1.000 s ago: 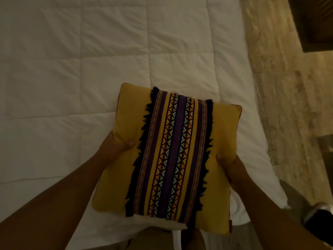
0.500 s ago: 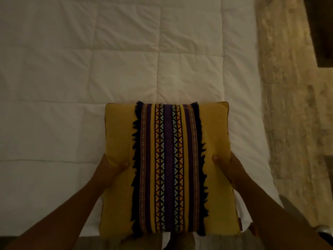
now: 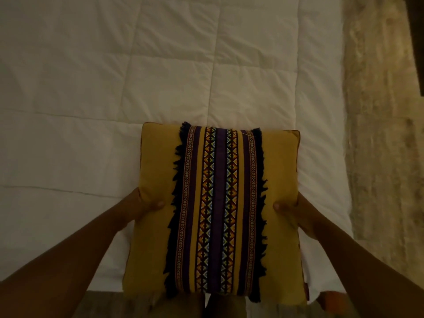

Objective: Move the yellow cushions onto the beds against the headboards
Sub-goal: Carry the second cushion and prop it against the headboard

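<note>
A square yellow cushion point(image 3: 156, 237) with a purple, patterned, fringed band down its middle is held face up over the near edge of a bed with a white quilted cover point(image 3: 160, 76). My left hand point(image 3: 140, 205) grips its left edge, thumb on top. My right hand point(image 3: 296, 212) grips its right edge the same way. The headboard is out of view.
A beige stone floor point(image 3: 378, 134) runs along the bed's right side. Dark furniture point(image 3: 416, 31) shows at the top right corner. My legs and a foot point(image 3: 332, 301) are at the bottom edge.
The cushion has turned from tilted to square with the bed, and both hands still hold it. The view has shifted so the bed fills more of the frame.
</note>
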`<action>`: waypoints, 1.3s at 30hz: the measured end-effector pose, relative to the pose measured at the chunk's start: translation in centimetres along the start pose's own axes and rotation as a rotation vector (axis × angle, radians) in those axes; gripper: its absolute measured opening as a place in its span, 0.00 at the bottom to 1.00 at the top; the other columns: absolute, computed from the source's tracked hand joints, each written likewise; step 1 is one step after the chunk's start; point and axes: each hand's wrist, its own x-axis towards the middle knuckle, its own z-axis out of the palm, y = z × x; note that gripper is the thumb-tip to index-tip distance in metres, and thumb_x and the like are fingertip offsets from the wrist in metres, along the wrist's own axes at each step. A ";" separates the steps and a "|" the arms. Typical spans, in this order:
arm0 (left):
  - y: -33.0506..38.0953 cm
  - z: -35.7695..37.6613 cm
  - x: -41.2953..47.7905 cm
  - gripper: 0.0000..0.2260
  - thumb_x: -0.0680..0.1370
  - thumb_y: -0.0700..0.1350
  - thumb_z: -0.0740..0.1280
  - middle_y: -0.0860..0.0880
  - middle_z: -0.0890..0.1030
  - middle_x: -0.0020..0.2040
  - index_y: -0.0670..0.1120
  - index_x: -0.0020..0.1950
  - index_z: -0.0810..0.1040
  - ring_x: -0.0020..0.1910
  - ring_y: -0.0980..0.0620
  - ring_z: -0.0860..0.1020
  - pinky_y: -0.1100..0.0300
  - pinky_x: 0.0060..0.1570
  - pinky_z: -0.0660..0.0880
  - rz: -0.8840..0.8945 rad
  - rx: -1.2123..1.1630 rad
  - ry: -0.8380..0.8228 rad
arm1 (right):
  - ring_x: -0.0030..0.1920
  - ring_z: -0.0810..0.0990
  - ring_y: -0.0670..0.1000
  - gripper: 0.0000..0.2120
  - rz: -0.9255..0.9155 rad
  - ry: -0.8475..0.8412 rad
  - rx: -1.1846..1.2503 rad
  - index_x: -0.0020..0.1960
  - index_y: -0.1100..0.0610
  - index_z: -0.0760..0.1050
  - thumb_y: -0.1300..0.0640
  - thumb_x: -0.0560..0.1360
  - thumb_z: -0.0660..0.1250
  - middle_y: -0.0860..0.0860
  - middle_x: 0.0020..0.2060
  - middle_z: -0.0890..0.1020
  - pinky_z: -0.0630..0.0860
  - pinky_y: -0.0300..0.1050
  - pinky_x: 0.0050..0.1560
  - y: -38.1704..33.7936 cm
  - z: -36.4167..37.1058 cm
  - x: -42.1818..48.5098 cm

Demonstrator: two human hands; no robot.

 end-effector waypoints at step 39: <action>-20.6 -10.7 -58.3 0.44 0.57 0.55 0.81 0.46 0.80 0.64 0.53 0.71 0.71 0.60 0.44 0.80 0.38 0.60 0.75 0.561 -0.779 1.135 | 0.58 0.82 0.61 0.35 -0.845 -0.682 -0.604 0.71 0.52 0.72 0.57 0.66 0.78 0.56 0.61 0.82 0.78 0.67 0.57 -24.1 51.3 -31.3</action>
